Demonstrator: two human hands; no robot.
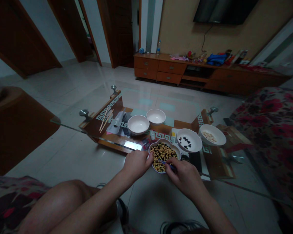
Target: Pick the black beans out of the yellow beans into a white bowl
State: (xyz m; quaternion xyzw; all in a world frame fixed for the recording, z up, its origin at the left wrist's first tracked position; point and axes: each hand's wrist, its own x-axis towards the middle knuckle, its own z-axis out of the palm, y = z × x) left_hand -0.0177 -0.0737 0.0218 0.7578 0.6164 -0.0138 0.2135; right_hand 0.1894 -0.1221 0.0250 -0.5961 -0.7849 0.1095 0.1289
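Observation:
A white lobed bowl (175,145) full of mixed yellow and black beans (164,152) stands at the near edge of the glass table. My left hand (138,164) grips its left rim, thumb on the inner side. In my right hand (184,174) is a slim blue tool (162,161), apparently tweezers, its tip down among the beans. Just right of that bowl, a round white bowl (189,140) holds several black beans. Farther right, another bowl (212,134) contains pale pieces. Two white bowls, one nearer (138,124) and one behind (156,116), show bare insides.
A pair of wooden chopsticks (106,122) lies on the left of the glass table. Under or on the glass near the front is a bright phone-like screen (132,145). A wooden TV cabinet (171,70) lines the far wall; a floral-covered seat (271,130) is at right.

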